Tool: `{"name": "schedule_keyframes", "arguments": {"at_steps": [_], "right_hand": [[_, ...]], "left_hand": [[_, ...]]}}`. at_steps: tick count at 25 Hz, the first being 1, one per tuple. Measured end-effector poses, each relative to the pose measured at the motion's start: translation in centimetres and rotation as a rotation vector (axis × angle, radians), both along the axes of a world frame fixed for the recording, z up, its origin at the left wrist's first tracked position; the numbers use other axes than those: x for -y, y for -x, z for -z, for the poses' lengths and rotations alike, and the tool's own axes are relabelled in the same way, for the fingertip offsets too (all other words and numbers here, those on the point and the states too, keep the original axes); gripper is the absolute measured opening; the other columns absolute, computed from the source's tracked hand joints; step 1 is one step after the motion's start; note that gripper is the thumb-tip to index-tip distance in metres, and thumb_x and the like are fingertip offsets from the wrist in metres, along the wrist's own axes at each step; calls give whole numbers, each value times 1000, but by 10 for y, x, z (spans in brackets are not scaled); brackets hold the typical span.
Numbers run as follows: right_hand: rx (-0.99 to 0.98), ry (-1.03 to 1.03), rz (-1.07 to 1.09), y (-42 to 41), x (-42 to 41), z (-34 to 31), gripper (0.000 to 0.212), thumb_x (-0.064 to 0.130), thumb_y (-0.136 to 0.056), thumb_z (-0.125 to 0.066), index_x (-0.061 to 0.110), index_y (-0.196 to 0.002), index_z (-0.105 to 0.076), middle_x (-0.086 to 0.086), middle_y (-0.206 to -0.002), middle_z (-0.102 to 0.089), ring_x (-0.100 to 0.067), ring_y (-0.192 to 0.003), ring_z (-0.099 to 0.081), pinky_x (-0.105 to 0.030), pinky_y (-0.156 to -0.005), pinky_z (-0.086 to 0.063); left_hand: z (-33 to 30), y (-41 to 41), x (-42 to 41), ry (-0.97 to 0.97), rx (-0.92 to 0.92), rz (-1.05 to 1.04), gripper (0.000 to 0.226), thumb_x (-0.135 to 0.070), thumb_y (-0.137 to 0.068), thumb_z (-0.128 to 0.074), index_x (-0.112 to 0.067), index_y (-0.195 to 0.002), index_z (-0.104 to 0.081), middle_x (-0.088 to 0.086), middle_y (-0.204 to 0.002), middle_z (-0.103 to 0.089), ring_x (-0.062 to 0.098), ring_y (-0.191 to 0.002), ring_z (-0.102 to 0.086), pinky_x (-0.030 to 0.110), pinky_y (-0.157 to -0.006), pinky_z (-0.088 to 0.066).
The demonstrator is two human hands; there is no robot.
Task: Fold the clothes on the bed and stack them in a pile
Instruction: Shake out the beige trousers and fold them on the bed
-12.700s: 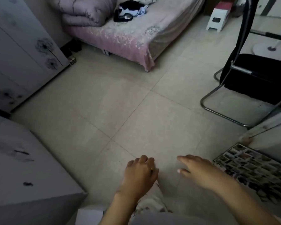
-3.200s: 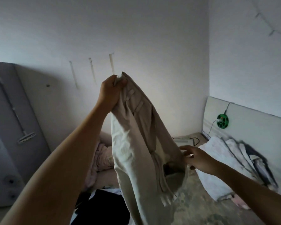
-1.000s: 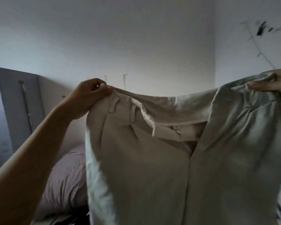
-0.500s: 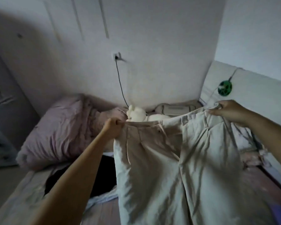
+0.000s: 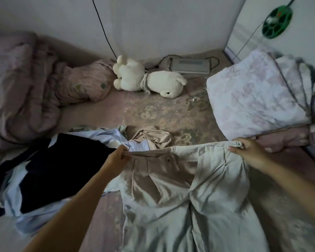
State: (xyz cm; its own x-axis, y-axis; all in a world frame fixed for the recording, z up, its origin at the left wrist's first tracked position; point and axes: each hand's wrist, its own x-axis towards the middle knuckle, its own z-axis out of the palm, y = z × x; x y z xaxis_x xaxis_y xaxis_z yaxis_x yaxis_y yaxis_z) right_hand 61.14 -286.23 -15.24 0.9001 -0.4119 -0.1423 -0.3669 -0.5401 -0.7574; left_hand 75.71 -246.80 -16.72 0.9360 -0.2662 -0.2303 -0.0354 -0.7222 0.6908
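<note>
Bed (image 5: 153,110): pink patterned sheet, fills most of the frame; carries everything listed below.

Quilt (image 5: 20,88): mauve, bunched in folds at the left of the frame, running up toward the wall.

Beige trousers (image 5: 180,197): centre to lower centre of the frame, front side up, fly open, waistband stretched level between both hands, legs running down out of the bottom edge. They lie spread over the sheet; whether the waistband touches the bed cannot be told.

Folded bedding (image 5: 253,104): pale floral, stacked at the right of the frame against the headboard.

Heap of clothes (image 5: 49,171): dark navy and light blue garments, unfolded, at the lower left, just beside the trousers' left edge.

Plush toy (image 5: 147,80): white, lying on its side at upper centre, near the wall.

Crumpled beige garment (image 5: 151,137): centre of the frame, just above the waistband.

Flat grey device (image 5: 189,65): upper centre right, against the wall, black cable (image 5: 104,28) rising up the wall beside it.

Green round reel (image 5: 276,20): upper right corner, on the headboard.

Left hand (image 5: 116,159): centre left; fingers curled and pinching the left end of the waistband.

Right hand (image 5: 249,151): centre right; fingers and thumb clamped on the right end of the waistband.
</note>
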Motion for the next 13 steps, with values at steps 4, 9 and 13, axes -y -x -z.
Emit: {"name": "schedule_keyframes", "arguments": {"at_steps": [4, 9, 13], "right_hand": [[48, 141, 91, -92, 35, 39, 19, 14, -85, -68, -2, -79, -60, -21, -81, -62, -26, -81, -57, -32, -65, -34], [-72, 455, 195, -168, 43, 127, 45, 23, -89, -63, 2, -127, -49, -25, -124, -52, -41, -115, -48, -42, -87, -38], [-34, 598, -134, -147, -16, 254, 57, 15, -85, -66, 4, -137, -47, -25, -141, -42, -41, -129, -41, -48, -101, -38]], "left_hand": [[26, -97, 45, 54, 176, 33, 18, -5, -88, -59, -16, -80, -46, 1, -64, -44, 19, -65, -40, 30, -56, -31], [117, -149, 109, -374, 353, -214, 42, -10, -94, -46, -7, -135, -37, 22, -122, -49, 37, -110, -50, 42, -88, -41], [238, -82, 163, -462, 503, 161, 58, -28, -91, -32, 3, -140, -39, 24, -143, -41, 37, -133, -40, 49, -109, -30]]}}
